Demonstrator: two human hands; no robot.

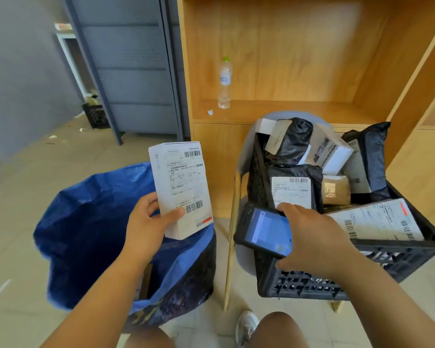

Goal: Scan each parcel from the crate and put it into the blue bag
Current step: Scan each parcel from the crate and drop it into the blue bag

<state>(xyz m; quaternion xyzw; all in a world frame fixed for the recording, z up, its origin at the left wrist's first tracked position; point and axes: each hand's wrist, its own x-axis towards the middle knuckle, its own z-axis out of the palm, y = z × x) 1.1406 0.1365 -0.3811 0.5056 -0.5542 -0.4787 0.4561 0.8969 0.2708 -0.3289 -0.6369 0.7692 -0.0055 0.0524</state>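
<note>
the left hand (pixel 146 222) grips a white box parcel (pixel 181 189) by its lower left edge, thumb on the label beside the lower barcode and fingers behind. the box stands upright, label toward the camera, its bottom edge just above the right rim of the blue bag (pixel 86 222), whose mouth gapes wide on the floor. the right hand (pixel 312 237) is curled round a handheld scanner (pixel 261 229), screen lit and facing up, over the near left corner of the black crate (pixel 312 282). a clear gap lies between box and scanner. the crate sits on a grey chair (pixel 244 156), and one wooden chair leg runs down between bag and crate. parcels fill the crate past its rim: black poly bags, white boxes, and a flat grey envelope (pixel 377 219) against the near right wall.
</note>
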